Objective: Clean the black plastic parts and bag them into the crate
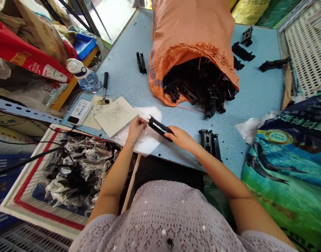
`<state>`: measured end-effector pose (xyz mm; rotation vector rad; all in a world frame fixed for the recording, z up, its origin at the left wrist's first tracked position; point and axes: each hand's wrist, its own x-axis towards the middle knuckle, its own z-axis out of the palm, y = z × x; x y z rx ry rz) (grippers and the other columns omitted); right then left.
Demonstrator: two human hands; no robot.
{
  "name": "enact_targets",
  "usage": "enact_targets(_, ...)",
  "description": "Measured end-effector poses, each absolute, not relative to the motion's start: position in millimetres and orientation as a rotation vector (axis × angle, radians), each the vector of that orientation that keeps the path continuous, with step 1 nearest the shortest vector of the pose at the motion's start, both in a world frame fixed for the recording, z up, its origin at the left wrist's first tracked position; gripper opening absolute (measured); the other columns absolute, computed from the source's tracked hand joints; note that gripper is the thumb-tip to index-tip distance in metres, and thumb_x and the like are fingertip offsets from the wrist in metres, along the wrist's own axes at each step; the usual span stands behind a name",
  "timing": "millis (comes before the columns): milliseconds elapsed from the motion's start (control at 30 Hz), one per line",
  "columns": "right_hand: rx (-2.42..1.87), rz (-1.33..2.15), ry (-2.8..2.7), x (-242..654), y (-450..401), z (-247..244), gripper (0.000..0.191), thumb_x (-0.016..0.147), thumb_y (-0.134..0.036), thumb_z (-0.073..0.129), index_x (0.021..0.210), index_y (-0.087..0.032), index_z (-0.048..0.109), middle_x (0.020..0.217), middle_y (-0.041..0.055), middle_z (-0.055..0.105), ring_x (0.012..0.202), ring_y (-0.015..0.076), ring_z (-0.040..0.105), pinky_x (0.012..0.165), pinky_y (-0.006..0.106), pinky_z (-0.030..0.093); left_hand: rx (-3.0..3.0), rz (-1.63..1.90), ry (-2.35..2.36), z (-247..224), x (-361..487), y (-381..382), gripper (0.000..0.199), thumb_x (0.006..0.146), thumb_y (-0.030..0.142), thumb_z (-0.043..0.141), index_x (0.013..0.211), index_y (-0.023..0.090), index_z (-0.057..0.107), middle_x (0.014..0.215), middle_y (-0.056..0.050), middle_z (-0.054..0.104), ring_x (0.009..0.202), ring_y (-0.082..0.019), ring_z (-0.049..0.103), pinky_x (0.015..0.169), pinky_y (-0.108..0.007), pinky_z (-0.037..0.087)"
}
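Observation:
A long black part with a pale slot along its middle is above the table's front edge. My right hand grips its right end, thumb and fingers closed round it. Just off its left end, my left hand is closed in a pinch; what lies between the fingertips is too small to name. Beneath both hands are a white cloth and a beige square pad. Other black parts rest to the right of my right hand.
An orange sack lies open towards me, full of black parts. On the left are a hammer, a white device and a bottle. A crate of bagged pieces stands front left, a green-blue sack at right.

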<state>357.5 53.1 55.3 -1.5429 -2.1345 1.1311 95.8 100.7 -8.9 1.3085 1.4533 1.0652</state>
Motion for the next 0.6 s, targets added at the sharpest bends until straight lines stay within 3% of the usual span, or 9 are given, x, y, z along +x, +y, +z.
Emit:
enact_targets(33,-1.594,1.053,-2.218,355,54,58,0.024,0.099,-0.035,0.053,0.110,-0.019,0.067,0.110,0.0118,0.068,0.103,0.0262,0.063,0.090,0.036,0.047,1.457,1.065,1.477,-9,92,100,0.004,0.078,0.016,0.060,0.080,0.018,0.063,0.082,-0.004,0.071,0.079,-0.019,0.070,0.081,-0.037,0.059)
enact_targets(100,-1.648,0.953,-2.274,353,56,61,0.018,0.097,-0.031,0.057,0.100,-0.018,0.068,0.105,0.0126,0.067,0.100,0.0265,0.062,0.090,0.037,0.046,1.793,1.003,1.517,-6,87,97,0.025,0.081,0.010,0.051,0.092,0.017,0.072,0.104,-0.010,0.075,0.105,-0.024,0.070,0.101,-0.045,0.055)
enact_targets(167,-1.606,1.098,-2.164,351,60,58,0.015,0.095,-0.030,0.058,0.091,-0.019,0.068,0.096,0.0103,0.066,0.092,0.0241,0.063,0.084,0.035,0.047,2.060,0.928,1.528,-2,87,89,0.042,0.083,0.006,0.046,0.115,0.014,0.072,0.126,-0.014,0.071,0.124,-0.027,0.064,0.112,-0.049,0.049)
enact_targets(300,-1.392,1.862,-1.322,332,62,39,0.022,0.087,-0.040,0.066,0.098,-0.021,0.065,0.076,0.0010,0.062,0.062,0.0153,0.054,0.057,0.028,0.043,2.369,0.919,1.357,10,108,56,0.056,0.090,0.004,0.042,0.143,0.015,0.057,0.145,-0.017,0.060,0.130,-0.027,0.060,0.113,-0.046,0.050)
enact_targets(367,-1.270,1.962,-0.861,316,55,29,0.033,0.080,-0.042,0.071,0.105,-0.023,0.063,0.076,-0.0022,0.061,0.059,0.0129,0.051,0.052,0.025,0.041,2.447,0.949,1.157,16,123,33,0.060,0.094,0.005,0.040,0.151,0.021,0.049,0.145,-0.015,0.059,0.127,-0.025,0.062,0.109,-0.042,0.054)
enact_targets(500,-1.172,1.777,-0.710,292,23,27,0.030,0.078,-0.040,0.076,0.102,-0.025,0.066,0.081,-0.0038,0.065,0.074,0.0130,0.059,0.066,0.026,0.050,2.428,0.946,0.985,28,133,-1,0.066,0.096,0.011,0.046,0.159,0.022,0.034,0.148,-0.017,0.055,0.134,-0.026,0.057,0.110,-0.043,0.054)
enact_targets(600,-0.952,1.873,-0.893,290,-6,47,0.031,0.083,-0.041,0.076,0.109,-0.025,0.071,0.105,0.0009,0.073,0.102,0.0161,0.065,0.095,0.032,0.052,2.340,0.947,1.169,48,115,-22,0.058,0.093,0.023,0.061,0.150,0.024,0.050,0.139,-0.015,0.060,0.128,-0.027,0.061,0.108,-0.045,0.055)
